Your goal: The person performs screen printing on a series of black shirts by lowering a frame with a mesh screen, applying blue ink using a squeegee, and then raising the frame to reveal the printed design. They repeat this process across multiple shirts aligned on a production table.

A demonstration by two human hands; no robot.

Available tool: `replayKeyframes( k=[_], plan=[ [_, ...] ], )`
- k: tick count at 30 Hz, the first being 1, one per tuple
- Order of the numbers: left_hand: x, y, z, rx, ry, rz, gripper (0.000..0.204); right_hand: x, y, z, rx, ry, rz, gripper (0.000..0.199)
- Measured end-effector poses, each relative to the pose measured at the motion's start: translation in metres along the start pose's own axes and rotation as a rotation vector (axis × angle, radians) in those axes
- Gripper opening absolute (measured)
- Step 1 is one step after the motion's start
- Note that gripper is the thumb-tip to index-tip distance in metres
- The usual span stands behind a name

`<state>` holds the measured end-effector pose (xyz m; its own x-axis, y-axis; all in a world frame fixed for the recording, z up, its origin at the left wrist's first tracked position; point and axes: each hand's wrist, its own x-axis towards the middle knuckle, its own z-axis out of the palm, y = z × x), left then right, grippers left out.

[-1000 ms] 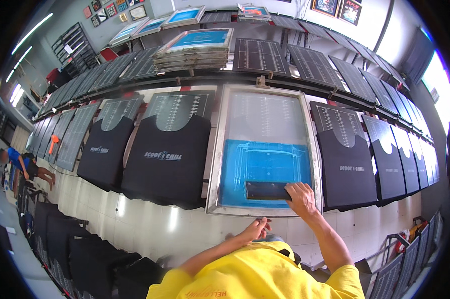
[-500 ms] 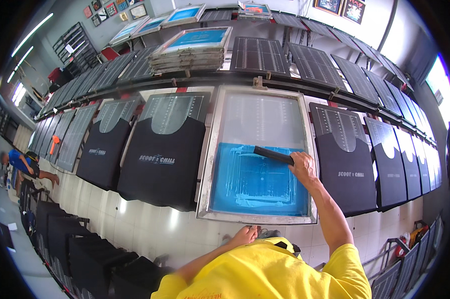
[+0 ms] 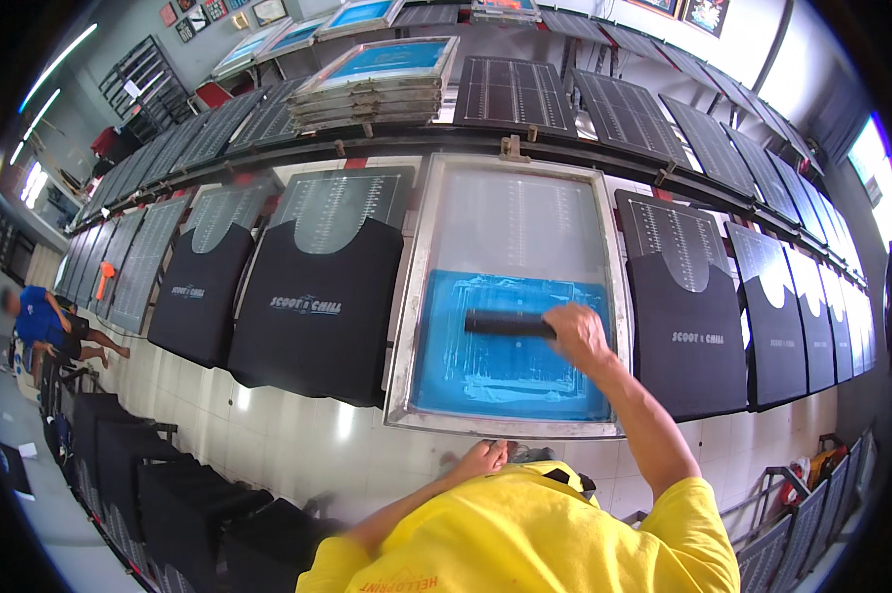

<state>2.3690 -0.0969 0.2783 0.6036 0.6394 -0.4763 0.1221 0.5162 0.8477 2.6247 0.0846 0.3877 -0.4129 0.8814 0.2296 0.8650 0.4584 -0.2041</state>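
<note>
My right hand [image 3: 580, 338] is closed round the right end of a black squeegee [image 3: 508, 323]. The squeegee lies nearly level across the blue part of a screen-printing frame [image 3: 618, 296]. Streaks of light blue ink [image 3: 485, 400] show on the mesh nearer me, and the far part of the mesh is pale and see-through, with a ruled board under it. My left hand [image 3: 482, 462] is low by the near edge of the frame, its fingers curled; what they hold, if anything, I cannot make out.
Black shirts with a pale print lie on ruled boards at left [image 3: 307, 296] and right [image 3: 698, 336]. A hinge clamp [image 3: 513, 148] joins the frame to the rail. Stacked screens [image 3: 367, 104] stand beyond. A person in blue [image 3: 39, 314] is far left; black garments [image 3: 184, 494] hang lower left.
My right hand and the squeegee have come nearer me and a little left, and the squeegee has turned from slanted to nearly level. The far-left person has shifted posture.
</note>
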Motion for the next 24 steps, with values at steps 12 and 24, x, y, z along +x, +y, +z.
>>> replayKeyframes(
  k=[12, 24],
  plan=[
    [0.001, 0.003, -0.002, -0.001, -0.024, -0.036, 0.049, -0.091, -0.075, -0.040, 0.085, -0.089, 0.035, 0.037],
    [-0.002, 0.010, -0.002, 0.067, -0.032, -0.029, 0.052, -0.064, -0.048, 0.005, -0.099, 0.123, 0.000, 0.023]
  ],
)
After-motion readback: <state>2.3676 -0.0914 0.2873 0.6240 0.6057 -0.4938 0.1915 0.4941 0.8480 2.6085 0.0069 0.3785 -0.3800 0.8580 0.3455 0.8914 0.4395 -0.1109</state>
